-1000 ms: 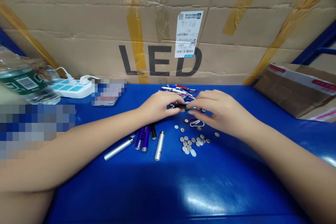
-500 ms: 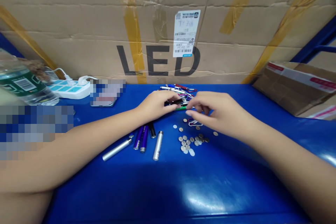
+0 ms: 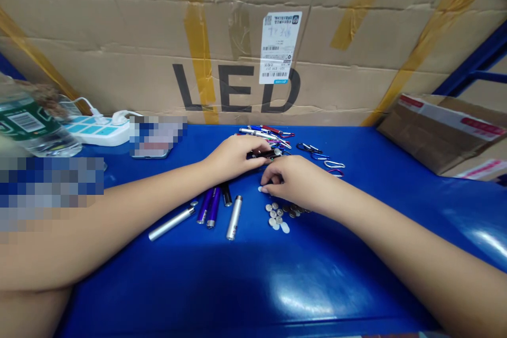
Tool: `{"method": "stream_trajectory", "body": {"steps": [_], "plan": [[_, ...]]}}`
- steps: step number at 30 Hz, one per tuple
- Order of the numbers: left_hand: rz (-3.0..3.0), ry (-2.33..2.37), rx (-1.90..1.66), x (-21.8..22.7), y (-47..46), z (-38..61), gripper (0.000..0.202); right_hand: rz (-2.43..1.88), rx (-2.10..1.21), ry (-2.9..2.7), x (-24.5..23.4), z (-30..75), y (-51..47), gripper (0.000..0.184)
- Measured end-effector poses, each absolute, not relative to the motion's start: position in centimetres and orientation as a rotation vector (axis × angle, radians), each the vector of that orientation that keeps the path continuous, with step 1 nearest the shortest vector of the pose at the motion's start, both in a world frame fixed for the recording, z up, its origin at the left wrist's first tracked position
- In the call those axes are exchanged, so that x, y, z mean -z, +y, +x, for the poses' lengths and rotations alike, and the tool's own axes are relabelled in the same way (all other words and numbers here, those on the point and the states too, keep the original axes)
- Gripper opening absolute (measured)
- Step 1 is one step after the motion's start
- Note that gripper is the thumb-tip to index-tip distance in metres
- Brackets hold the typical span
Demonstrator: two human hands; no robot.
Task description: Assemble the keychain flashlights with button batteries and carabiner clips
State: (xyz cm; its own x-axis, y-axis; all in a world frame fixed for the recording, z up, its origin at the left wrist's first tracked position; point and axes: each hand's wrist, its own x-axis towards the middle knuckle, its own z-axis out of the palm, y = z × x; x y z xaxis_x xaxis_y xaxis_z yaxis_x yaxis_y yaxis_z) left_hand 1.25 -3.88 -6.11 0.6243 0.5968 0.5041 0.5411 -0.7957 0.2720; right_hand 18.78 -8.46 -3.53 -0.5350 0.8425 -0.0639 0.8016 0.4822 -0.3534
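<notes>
My left hand rests on the blue table with its fingers closed round a small black flashlight. My right hand lies palm down over a scatter of silver button batteries, fingertips pinching at one battery. Silver, purple and black flashlight tubes lie side by side below my left hand. More coloured flashlights are piled behind the hands, and carabiner clips lie to the right of them.
A large cardboard box marked LED stands along the back. Another cardboard box sits at the right. A water bottle, a white power strip and a blurred phone are at the left.
My right hand has let go of the black flashlight and dropped left and down onto the batteries, uncovering the carabiner clips. My left hand kept hold of the flashlight.
</notes>
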Motion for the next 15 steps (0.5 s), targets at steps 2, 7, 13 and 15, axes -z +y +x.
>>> {"method": "stream_trajectory", "body": {"steps": [2,7,13,15], "plan": [[2.743,0.953,-0.900,6.08,-3.86,1.27,0.009,-1.461,-0.543,-2.621,3.45,18.76,-8.42,0.014],[2.736,0.995,-0.884,5.93,-3.87,1.22,0.011,-1.444,-0.489,-2.596,3.51,18.64,-8.32,0.011],[2.743,0.962,-0.877,6.01,-3.86,1.11,0.011,-1.439,-0.507,-2.549,3.72,18.68,-8.07,0.011],[2.736,0.959,-0.878,6.11,-3.82,1.10,0.012,-1.458,-0.510,-2.559,3.77,18.76,-8.01,0.010]]}}
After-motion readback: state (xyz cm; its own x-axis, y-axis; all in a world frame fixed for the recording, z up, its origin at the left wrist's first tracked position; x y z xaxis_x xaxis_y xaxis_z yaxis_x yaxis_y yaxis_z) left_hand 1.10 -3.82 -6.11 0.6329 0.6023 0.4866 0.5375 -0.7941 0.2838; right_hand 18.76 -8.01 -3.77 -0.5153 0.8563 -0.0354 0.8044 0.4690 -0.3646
